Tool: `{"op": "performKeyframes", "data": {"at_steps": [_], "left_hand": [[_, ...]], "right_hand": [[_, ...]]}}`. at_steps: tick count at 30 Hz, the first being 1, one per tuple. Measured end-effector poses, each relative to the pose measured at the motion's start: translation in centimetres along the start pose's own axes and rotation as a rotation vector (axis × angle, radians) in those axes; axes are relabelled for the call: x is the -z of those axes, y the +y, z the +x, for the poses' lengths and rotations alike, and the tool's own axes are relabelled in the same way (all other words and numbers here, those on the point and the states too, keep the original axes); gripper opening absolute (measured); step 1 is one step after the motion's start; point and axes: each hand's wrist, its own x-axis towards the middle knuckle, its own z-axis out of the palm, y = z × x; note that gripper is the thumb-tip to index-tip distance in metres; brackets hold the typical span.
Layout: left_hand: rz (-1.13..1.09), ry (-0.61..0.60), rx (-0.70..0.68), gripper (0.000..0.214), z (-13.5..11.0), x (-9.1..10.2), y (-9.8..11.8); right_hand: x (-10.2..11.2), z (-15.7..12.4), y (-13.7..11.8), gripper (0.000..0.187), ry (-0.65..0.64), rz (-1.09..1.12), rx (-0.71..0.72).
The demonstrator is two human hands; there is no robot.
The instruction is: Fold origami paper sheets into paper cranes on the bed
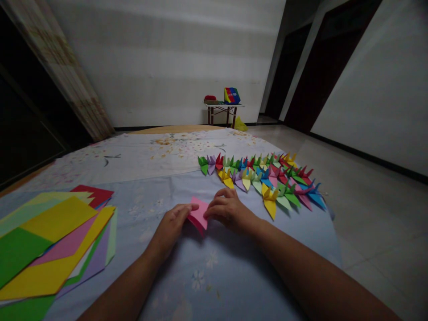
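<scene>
A small folded pink paper (199, 214) lies on a pale blue flowered cloth (207, 272) in front of me. My left hand (173, 225) pinches its left edge, fingers closed on the paper. My right hand (228, 208) presses curled fingers on the paper's right edge. Just beyond the hands, rows of several folded paper cranes (264, 180) in many colours stand on the cloth.
A loose stack of coloured paper sheets (50, 240), yellow, green, pink and red, lies at the left. A white flowered cloth (150, 154) covers the far surface. A small table (223, 111) with a colourful box stands against the back wall. Tiled floor (374, 209) lies to the right.
</scene>
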Motion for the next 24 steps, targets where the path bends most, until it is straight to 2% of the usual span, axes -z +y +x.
{"op": "performKeyframes", "data": {"at_steps": [4,8,20,24], "left_hand": [[0.024,-0.006,-0.017,0.033,-0.2,0.0,0.4],[-0.034,-0.054,-0.020,0.034,-0.2,-0.1,0.3],[-0.565,-0.187,0.069,0.024,0.0,-0.5,-0.5],[-0.623,-0.225,0.102,0.024,0.1,-0.2,-1.0]], "right_hand": [[0.3,0.1,-0.3,0.012,-0.024,0.025,-0.027],[0.5,0.0,-0.2,0.011,0.020,0.084,-0.071],[0.7,0.1,-0.3,0.008,0.128,0.190,-0.001],[0.9,0.1,-0.4,0.006,0.152,0.237,0.015]]}}
